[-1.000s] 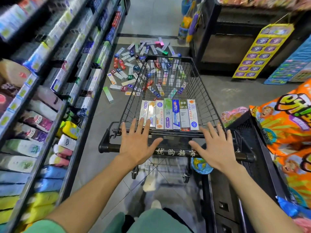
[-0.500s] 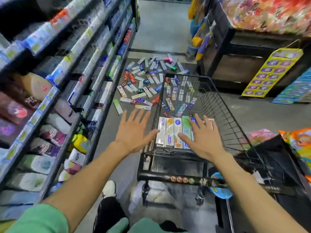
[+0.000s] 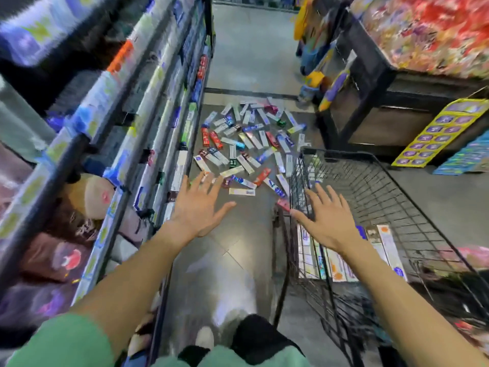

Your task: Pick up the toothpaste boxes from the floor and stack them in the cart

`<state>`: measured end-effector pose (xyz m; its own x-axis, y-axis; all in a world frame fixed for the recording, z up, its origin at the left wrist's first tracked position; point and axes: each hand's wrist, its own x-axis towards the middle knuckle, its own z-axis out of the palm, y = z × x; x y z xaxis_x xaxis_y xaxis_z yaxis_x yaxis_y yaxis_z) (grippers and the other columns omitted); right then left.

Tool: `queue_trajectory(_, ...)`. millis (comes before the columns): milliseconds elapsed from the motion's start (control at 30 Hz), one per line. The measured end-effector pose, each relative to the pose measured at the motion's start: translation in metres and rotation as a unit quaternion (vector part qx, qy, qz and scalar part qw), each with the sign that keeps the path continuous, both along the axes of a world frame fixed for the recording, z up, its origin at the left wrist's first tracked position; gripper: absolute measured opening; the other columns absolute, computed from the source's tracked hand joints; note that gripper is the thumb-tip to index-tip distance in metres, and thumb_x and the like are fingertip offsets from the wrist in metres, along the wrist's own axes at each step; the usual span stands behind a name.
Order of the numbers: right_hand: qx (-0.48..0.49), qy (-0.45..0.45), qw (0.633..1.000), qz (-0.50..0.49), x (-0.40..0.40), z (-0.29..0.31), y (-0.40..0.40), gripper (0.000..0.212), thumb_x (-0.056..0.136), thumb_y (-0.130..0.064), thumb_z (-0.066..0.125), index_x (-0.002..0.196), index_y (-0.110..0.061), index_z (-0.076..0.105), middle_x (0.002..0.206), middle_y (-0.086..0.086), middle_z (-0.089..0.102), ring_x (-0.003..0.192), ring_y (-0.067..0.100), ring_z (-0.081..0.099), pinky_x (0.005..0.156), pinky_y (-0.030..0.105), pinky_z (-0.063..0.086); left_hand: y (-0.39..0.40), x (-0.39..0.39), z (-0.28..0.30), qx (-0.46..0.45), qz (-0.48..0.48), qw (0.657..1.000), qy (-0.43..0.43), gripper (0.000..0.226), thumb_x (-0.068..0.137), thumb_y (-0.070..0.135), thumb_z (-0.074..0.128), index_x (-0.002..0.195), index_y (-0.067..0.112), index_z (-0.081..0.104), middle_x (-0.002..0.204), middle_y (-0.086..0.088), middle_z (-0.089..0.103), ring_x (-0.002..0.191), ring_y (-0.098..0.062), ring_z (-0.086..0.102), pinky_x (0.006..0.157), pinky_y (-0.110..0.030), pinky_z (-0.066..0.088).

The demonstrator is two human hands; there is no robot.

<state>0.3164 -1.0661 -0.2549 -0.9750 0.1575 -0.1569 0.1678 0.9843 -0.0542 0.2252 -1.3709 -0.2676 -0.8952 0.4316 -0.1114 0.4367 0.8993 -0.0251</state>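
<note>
Both hands reach out over the aisle floor beside the cart, empty.

The loose toothpaste boxes (image 3: 246, 144) lie scattered on the floor (image 3: 238, 247) just beyond the left hand (image 3: 197, 207), its fingertips nearest the closest ones; more boxes stand in a row (image 3: 341, 258) inside the cart (image 3: 370, 181), under the right hand (image 3: 328, 221). Compared with 0.5 s ago, the view has swung left, the cart now sits to the right, and the left hand is nearer the pile. Both hands are spread flat, fingers straight, holding nothing; the right hovers over the cart's left wall.
</note>
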Motion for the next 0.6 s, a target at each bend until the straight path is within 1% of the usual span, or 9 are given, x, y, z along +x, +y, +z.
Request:
queue_trajectory(100,-0.004,0.007,1.0,-0.014,-0.042,-0.001,-0.004,0.107,0.075,-0.089,0.004,0.156,-0.025,0.03,0.166,0.006,0.021,0.153,0.032,0.015,0.124,0.05,0.012,-0.007,-0.046,-0.01,0.006,-0.001,1.0,-0.008,0.096,0.085,0.077,-0.009,0.161,0.022,0.015,0.166,-0.005,0.023,0.153,-0.027,0.017,0.122,-0.054,0.007)
queue_trajectory(233,0.003,0.001,1.0,-0.02,-0.102,-0.013,-0.003,0.099,0.08,-0.086,0.011,0.156,-0.024,0.03,0.166,0.007,0.022,0.153,0.031,0.014,0.124,0.048,0.011,0.001,-0.115,-0.017,0.004,-0.014,0.999,-0.038,0.085,0.093,0.076,0.002,0.162,0.025,0.005,0.169,-0.001,0.009,0.155,-0.024,0.006,0.124,-0.053,0.001)
queue_trajectory(300,0.001,0.002,1.0,-0.021,-0.138,-0.02,0.002,0.097,0.082,-0.084,0.014,0.156,-0.025,0.029,0.166,0.007,0.023,0.153,0.03,0.015,0.123,0.048,0.011,0.011,-0.154,-0.018,0.0,-0.021,0.999,-0.046,0.084,0.094,0.075,0.008,0.162,0.025,0.003,0.169,0.0,0.004,0.156,-0.024,0.003,0.125,-0.052,0.0)
queue_trajectory(333,0.0,0.004,1.0,-0.023,-0.158,-0.023,0.006,0.097,0.081,-0.084,0.013,0.156,-0.025,0.029,0.166,0.007,0.023,0.153,0.031,0.016,0.123,0.048,0.012,0.016,-0.174,-0.02,-0.001,-0.027,0.999,-0.043,0.084,0.095,0.075,0.011,0.161,0.024,0.005,0.169,0.0,0.007,0.156,-0.024,0.005,0.125,-0.052,0.002)
queue_trajectory(367,-0.004,0.003,1.0,-0.024,-0.177,-0.026,0.009,0.099,0.08,-0.085,0.012,0.157,-0.025,0.029,0.165,0.007,0.023,0.153,0.031,0.016,0.123,0.048,0.012,0.022,-0.194,-0.023,0.0,-0.034,0.999,-0.034,0.083,0.096,0.074,0.013,0.161,0.023,0.011,0.168,-0.003,0.013,0.155,-0.026,0.01,0.124,-0.054,0.006)
queue_trajectory(433,-0.015,-0.003,0.999,-0.028,-0.216,-0.031,0.018,0.105,0.076,-0.087,0.006,0.157,-0.023,0.027,0.166,0.006,0.022,0.153,0.03,0.015,0.124,0.049,0.012,0.034,-0.232,-0.026,0.013,-0.045,0.999,-0.011,0.086,0.095,0.074,0.013,0.157,0.018,0.031,0.162,-0.01,0.033,0.149,-0.031,0.03,0.119,-0.057,0.021)
queue_trajectory(467,-0.021,-0.004,0.999,-0.031,-0.234,-0.032,0.023,0.11,0.074,-0.09,0.002,0.157,-0.023,0.026,0.166,0.006,0.021,0.153,0.029,0.013,0.125,0.048,0.011,0.04,-0.251,-0.028,0.017,-0.053,0.998,-0.003,0.088,0.093,0.075,0.013,0.153,0.016,0.038,0.157,-0.012,0.041,0.145,-0.032,0.037,0.116,-0.057,0.026)
queue_trajectory(533,-0.033,-0.003,0.999,-0.034,-0.267,-0.034,0.033,0.118,0.069,-0.093,-0.007,0.159,-0.023,0.023,0.167,0.005,0.019,0.154,0.028,0.012,0.125,0.047,0.011,0.054,-0.288,-0.027,0.018,-0.067,0.998,-0.007,0.091,0.091,0.076,0.008,0.153,0.017,0.038,0.157,-0.011,0.042,0.145,-0.031,0.038,0.116,-0.056,0.026)
queue_trajectory(600,-0.041,-0.005,0.998,-0.038,-0.298,-0.033,0.041,0.115,0.07,-0.093,-0.004,0.159,-0.024,0.022,0.167,0.006,0.019,0.154,0.028,0.013,0.125,0.047,0.012,0.067,-0.322,-0.021,0.024,-0.075,0.997,-0.012,0.097,0.087,0.079,-0.001,0.156,0.019,0.034,0.16,-0.008,0.036,0.147,-0.028,0.033,0.118,-0.053,0.021)
